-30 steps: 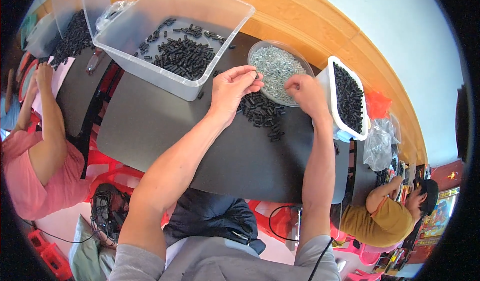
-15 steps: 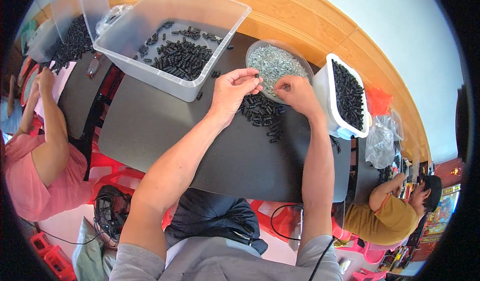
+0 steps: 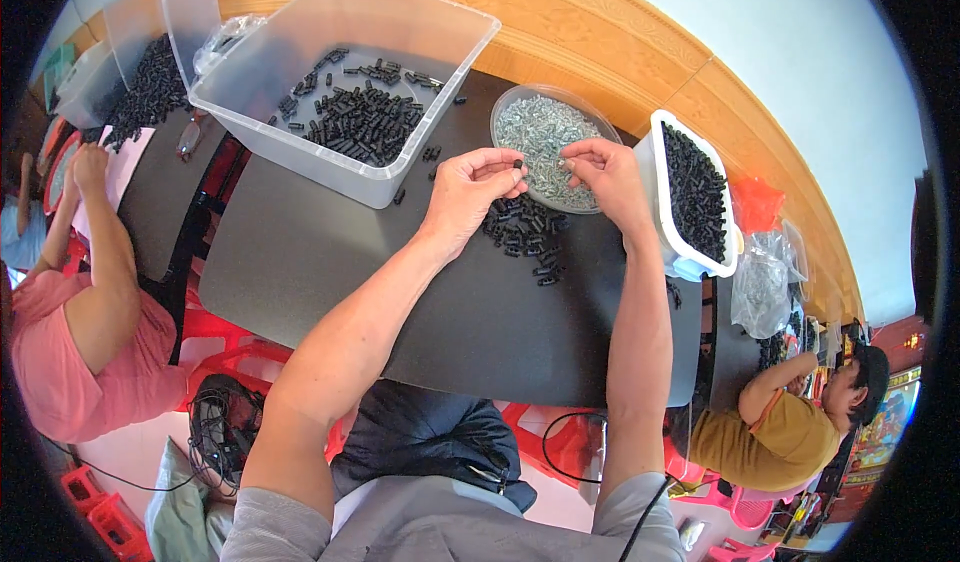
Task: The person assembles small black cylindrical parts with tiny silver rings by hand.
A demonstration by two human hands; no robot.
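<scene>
Between the thumb and fingers of my left hand is a small black plastic piece. My right hand is pinched over the right side of a round clear tub, with what looks like a tiny silvery metal piece at its fingertips; its exact kind is too small to tell. Many small silvery metal parts fill the tub. Just below it, a loose pile of black plastic pieces lies on the dark table. The hands are a short way apart.
A large translucent bin holding black pieces stands at the left. A white tub full of them stands right of my right hand. People sit at both sides, one in a pink top, one in a mustard top.
My right hand has come up out of the metal parts, its fingertips now turned toward the left hand. The left hand still holds the black piece and has shifted slightly down.
</scene>
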